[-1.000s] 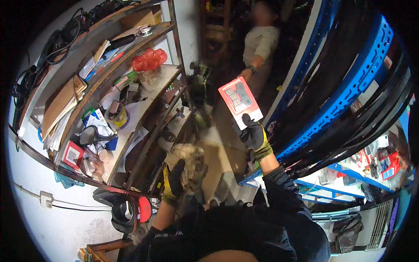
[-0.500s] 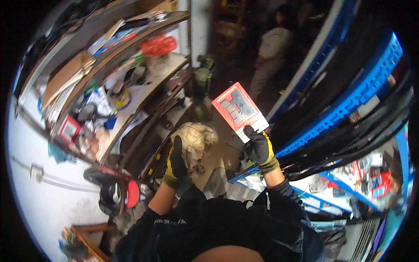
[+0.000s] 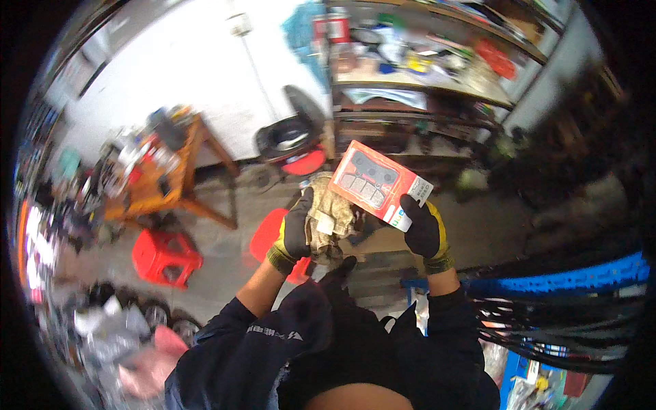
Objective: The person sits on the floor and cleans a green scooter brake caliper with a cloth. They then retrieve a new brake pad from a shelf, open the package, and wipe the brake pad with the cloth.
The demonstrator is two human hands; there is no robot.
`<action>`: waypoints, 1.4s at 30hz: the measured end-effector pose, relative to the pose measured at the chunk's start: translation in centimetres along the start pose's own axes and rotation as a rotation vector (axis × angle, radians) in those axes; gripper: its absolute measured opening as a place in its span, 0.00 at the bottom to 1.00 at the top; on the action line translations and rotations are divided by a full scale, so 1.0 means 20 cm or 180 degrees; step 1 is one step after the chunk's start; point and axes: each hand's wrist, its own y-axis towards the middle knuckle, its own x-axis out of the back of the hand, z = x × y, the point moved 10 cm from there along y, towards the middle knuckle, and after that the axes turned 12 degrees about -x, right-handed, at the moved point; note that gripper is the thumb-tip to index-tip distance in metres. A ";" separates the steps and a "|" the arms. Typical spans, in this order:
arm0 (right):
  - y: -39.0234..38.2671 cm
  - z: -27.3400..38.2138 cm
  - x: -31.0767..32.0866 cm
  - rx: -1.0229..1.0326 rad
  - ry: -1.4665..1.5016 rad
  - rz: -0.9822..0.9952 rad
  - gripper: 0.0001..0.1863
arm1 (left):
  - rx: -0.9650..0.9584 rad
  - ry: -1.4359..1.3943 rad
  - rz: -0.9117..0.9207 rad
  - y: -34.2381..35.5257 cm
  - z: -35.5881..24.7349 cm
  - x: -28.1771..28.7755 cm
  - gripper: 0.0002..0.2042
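Note:
Both hands wear black gloves with yellow backs. My right hand (image 3: pixel 425 232) grips the lower right corner of a red-and-white blister pack of brake pads (image 3: pixel 374 183), thumb on its front. Dark pads show through the clear window, and the pack is tilted. To its left, my left hand (image 3: pixel 298 229) is closed on a dirty tan rag (image 3: pixel 326 213) that hangs in front of it. Part of the rag lies behind the pack's left corner, and most of the left fingers are hidden.
Red plastic stools (image 3: pixel 166 258) stand left on the floor, near a cluttered wooden table (image 3: pixel 179 179). Loaded shelves (image 3: pixel 437 89) run along the far wall, a black-and-red seat-like thing (image 3: pixel 290 140) beside them. At right is a blue rack (image 3: pixel 567 277) with black hoses or tyres.
My view has swung left, bringing the wooden table and stools into sight. The pack has turned flatter and come closer to the rag; both stay in my hands.

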 end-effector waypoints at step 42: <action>-0.17 -1.45 -6.74 0.3416 -0.0835 0.4460 0.33 | -0.0020 -0.0217 -0.4886 -3.75 -1.96 4.26 0.21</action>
